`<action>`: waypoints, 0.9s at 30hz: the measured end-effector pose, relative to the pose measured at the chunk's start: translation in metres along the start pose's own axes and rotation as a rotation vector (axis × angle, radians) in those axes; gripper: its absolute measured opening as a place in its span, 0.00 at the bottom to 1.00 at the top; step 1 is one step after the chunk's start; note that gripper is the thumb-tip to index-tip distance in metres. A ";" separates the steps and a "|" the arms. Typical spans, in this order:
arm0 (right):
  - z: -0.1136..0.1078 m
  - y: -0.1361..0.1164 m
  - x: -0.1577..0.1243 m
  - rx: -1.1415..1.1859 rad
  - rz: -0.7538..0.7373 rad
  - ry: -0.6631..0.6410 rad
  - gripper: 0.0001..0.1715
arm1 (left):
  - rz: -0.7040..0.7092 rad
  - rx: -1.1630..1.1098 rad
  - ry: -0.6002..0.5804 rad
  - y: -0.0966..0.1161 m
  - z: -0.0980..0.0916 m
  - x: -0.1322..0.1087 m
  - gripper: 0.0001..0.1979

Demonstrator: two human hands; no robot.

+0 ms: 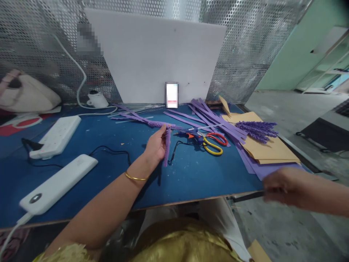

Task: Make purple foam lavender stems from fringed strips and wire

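My left hand [157,145] is closed on a purple paper strip [167,147], which hangs down past the fingers; a fringed purple length [156,124] runs left from the fingertips. My right hand [279,186], smeared by motion, is off the table's front edge at the right, below the brown paper; what its fingers do is blurred. Just right of my left hand lie a blue glue gun [192,135] and scissors [214,150] with red and yellow handles. Loose purple strips [207,116] spread behind them.
Purple flower stems [257,131] lie on brown paper [272,151] at the right. A lit phone [172,95] leans on a white board [163,54]. White power strips [58,136] and cables occupy the left of the blue table [109,189], near a bag [29,91].
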State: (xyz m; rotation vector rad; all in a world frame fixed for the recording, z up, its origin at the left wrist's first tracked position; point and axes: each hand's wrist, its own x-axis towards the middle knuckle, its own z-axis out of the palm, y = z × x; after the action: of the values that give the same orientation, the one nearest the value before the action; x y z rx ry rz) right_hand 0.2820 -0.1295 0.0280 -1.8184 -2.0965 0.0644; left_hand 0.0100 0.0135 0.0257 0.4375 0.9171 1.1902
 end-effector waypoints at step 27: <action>0.063 -0.044 0.133 1.357 0.264 0.331 0.20 | -0.045 0.049 -0.113 -0.008 -0.002 -0.007 0.08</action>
State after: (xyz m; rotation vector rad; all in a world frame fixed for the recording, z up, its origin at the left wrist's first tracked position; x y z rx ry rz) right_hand 0.2080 0.0043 0.0134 -1.0648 -1.0066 0.9182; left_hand 0.0125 0.0037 0.0215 0.5158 0.8554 1.0934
